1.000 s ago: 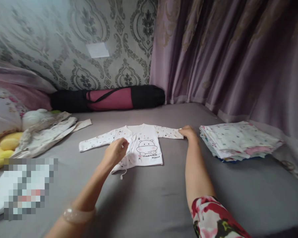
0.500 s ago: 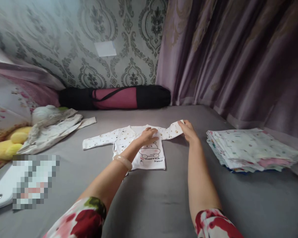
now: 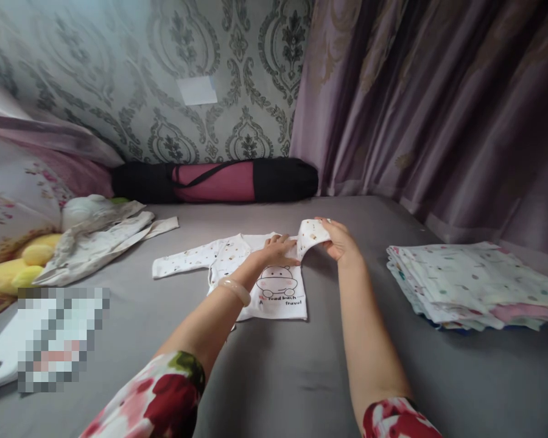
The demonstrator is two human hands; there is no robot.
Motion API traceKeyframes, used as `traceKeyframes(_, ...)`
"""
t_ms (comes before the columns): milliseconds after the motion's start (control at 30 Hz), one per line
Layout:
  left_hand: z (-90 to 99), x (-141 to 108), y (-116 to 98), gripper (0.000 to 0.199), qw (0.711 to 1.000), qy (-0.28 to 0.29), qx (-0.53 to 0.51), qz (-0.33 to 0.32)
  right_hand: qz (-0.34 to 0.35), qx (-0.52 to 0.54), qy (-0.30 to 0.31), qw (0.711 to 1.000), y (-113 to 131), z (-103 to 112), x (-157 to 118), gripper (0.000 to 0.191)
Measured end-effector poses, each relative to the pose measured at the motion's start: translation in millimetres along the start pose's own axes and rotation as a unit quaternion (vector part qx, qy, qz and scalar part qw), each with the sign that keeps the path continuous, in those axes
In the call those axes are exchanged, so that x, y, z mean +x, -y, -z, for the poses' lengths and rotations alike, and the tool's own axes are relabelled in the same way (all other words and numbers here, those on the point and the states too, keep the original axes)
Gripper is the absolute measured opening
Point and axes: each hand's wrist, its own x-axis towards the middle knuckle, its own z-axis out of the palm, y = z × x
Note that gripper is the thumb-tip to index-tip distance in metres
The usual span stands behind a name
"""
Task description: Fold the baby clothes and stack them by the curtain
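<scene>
A small white baby shirt (image 3: 281,304) with a cartoon animal and lettering on its front lies flat on the grey bed sheet (image 3: 274,377). Its left-side sleeve (image 3: 182,261) stretches out to the left. My left hand (image 3: 278,249) rests flat on the upper chest of the shirt, fingers spread, a pale bangle round the wrist. My right hand (image 3: 338,240) pinches the cuff end of the other sleeve (image 3: 311,234), which is lifted and bends over toward the shirt's body.
A stack of folded printed cloths (image 3: 475,280) lies at the right. Rumpled light clothing (image 3: 105,243), yellow plush toys (image 3: 41,252) and a white object (image 3: 9,347) beside a blurred patch are at the left. Along the wall lies a long black and maroon bag (image 3: 214,181).
My right hand has brought the sleeve end inward to the left, so the stretched sleeve is now folded up. On the chest, my left hand's fingers have spread and shifted slightly right.
</scene>
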Motion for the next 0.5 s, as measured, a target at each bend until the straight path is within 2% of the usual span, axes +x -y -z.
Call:
traceKeyframes(100,8.4,0,-6,0.083,1.000,0.008,-0.001,0.001,-0.056,0.036,-0.022,0.998,-7,-18,-3,0.013)
traceKeyframes(167,13.6,-2,-8,0.083,1.000,0.001,-0.014,0.004,-0.071,0.042,-0.035,0.996,-13,-28,-3,0.013)
traceKeyframes(233,17.2,-8,-6,0.080,0.999,-0.029,-0.042,0.003,-0.079,0.040,-0.051,0.995,-20,-36,-3,0.013)
traceKeyframes(300,18.9,-20,0,0.068,0.991,-0.089,-0.099,0.004,-0.082,0.033,-0.066,0.994,-27,-44,-3,0.013)
traceKeyframes(367,18.4,-38,9,0.050,0.966,-0.162,-0.198,0.029,-0.082,0.023,-0.077,0.993,-36,-50,-4,0.011)
traceKeyframes(433,15.8,-60,19,0.036,0.919,-0.213,-0.321,0.083,-0.077,-0.001,-0.077,0.994,-45,-55,-5,0.008)
traceKeyframes(500,11.3,-82,28,0.030,0.864,-0.229,-0.430,0.128,-0.065,-0.051,-0.069,0.994,-53,-58,-7,0.008)
